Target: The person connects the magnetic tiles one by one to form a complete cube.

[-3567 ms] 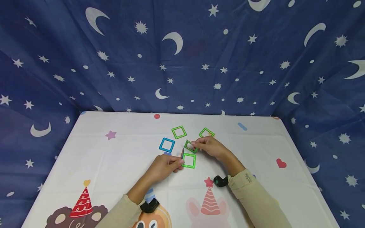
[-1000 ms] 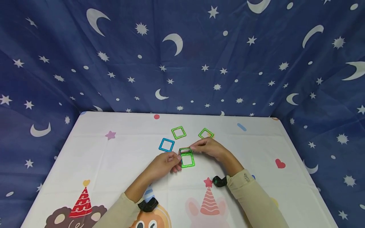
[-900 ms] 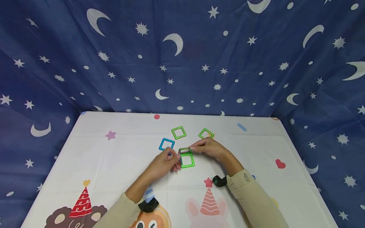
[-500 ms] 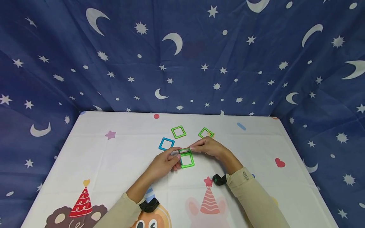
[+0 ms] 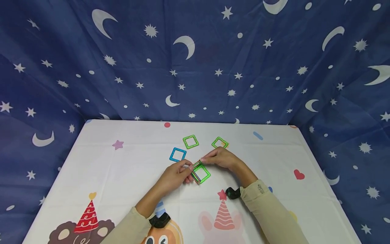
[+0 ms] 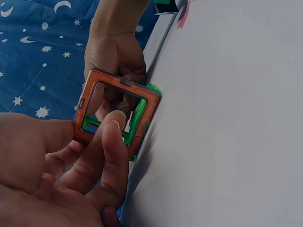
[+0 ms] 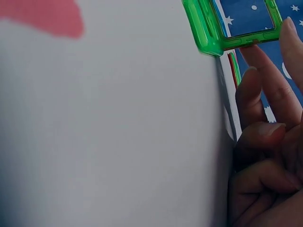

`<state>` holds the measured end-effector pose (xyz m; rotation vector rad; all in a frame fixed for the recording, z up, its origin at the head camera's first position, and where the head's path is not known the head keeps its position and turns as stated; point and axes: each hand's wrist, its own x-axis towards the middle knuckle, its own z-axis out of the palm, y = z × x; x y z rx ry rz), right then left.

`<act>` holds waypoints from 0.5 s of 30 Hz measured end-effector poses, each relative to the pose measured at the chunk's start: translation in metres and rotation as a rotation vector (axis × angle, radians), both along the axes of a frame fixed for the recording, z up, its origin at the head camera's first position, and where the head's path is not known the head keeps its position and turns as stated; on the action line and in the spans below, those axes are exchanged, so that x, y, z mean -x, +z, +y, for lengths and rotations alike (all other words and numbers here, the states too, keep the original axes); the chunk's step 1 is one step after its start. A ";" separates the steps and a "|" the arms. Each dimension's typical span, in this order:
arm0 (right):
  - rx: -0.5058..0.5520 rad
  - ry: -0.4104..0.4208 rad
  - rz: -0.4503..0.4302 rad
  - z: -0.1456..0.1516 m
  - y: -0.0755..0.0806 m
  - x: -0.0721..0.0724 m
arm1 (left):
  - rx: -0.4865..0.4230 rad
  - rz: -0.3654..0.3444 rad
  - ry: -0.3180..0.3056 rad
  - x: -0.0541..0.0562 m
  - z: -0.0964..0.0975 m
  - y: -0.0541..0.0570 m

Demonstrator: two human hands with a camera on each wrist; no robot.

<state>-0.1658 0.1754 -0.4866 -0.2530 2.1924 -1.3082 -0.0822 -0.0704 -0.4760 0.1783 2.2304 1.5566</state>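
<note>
At the centre of the head view, the left hand (image 5: 174, 176) pinches an orange tile (image 6: 147, 112), standing at the edge of a flat green tile (image 5: 206, 170) on the table (image 5: 131, 169). The right hand (image 5: 222, 158) pinches an upright green tile (image 7: 251, 39) at its corner. Just above the left hand lies a blue tile (image 5: 172, 154); two further green tiles (image 5: 185, 143) lie higher in the frame.

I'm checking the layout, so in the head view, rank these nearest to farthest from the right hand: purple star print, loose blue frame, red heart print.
1. Loose blue frame: left of the right hand.
2. Red heart print: off to the right.
3. Purple star print: far left.
</note>
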 end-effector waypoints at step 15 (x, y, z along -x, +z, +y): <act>0.072 -0.061 -0.031 0.008 0.003 -0.001 | -0.052 -0.031 0.034 0.000 0.002 0.001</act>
